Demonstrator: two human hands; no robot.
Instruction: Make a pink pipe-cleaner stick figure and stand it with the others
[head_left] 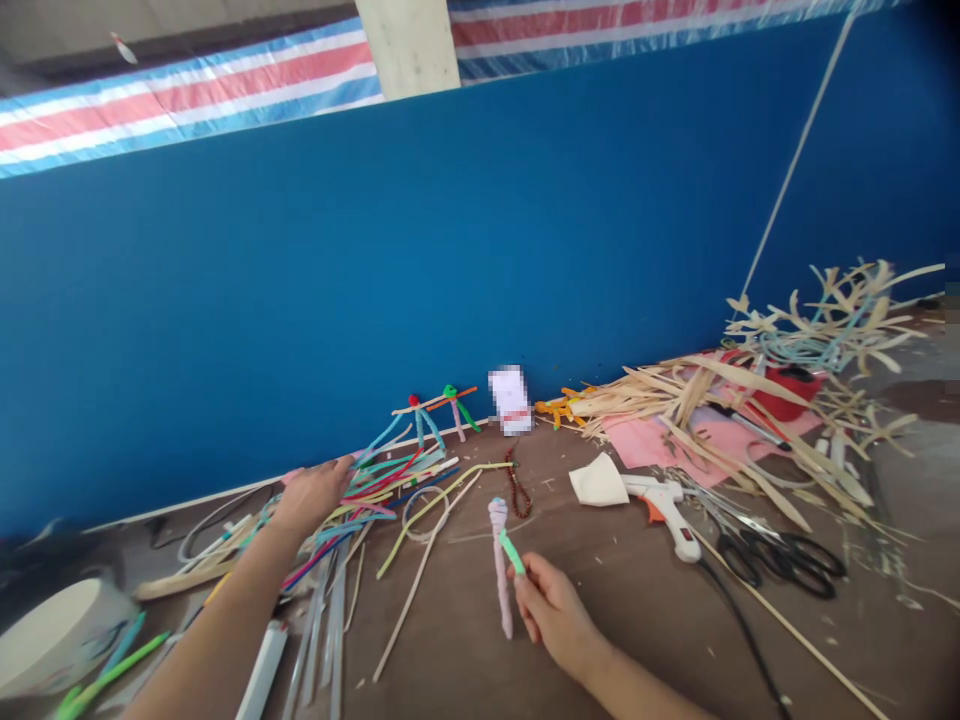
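My right hand [553,605] pinches the light green strand of a small pipe-cleaner figure [500,575]. Its pale pink stem stands nearly upright, with a coiled lilac top. Over to the left, my left hand [313,497] reaches into a heap of coloured pipe cleaners [386,487], back of the hand up. Its fingers are mostly hidden, so what they grip, if anything, cannot be made out. Two finished-looking pipe-cleaner figures, one with a red top [415,401] and one with a green top [450,392], lean by the blue wall.
A white glue gun [667,505] with a cord and black-handled scissors [784,560] lie at right, before a heap of pale strips [697,395]. Clear glue sticks [326,625] and a white bowl [64,635] are at left. The blue wall [450,240] borders the table's back.
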